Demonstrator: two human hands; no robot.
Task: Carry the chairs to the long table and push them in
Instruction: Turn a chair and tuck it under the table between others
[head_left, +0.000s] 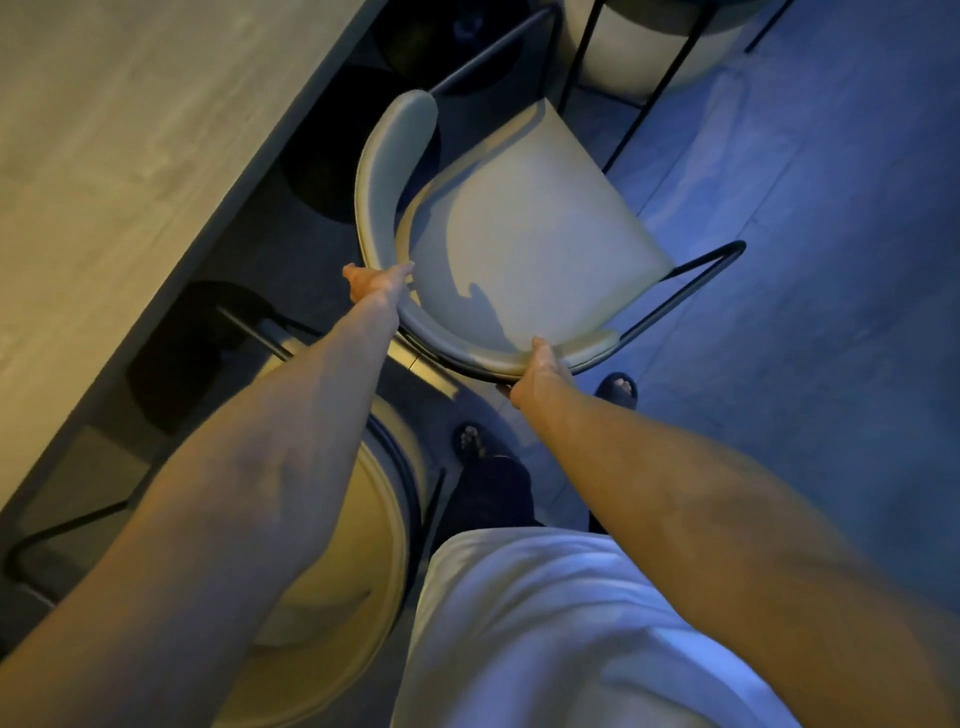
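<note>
I hold the chair (519, 223) by its curved back, left hand (371, 280) and right hand (540, 371) both curled round the rim. It is just beside the table (104, 156), seat angled away and not yet under it, so turning and pushing in remain.

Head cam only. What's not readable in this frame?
- Held chair, head view: whether its legs touch the floor, because the seat hides them.
- Nearer chair: mostly covered by the left forearm.
- Far chair: cut off by the top edge.
- Under the table: too dark to make out.
</note>
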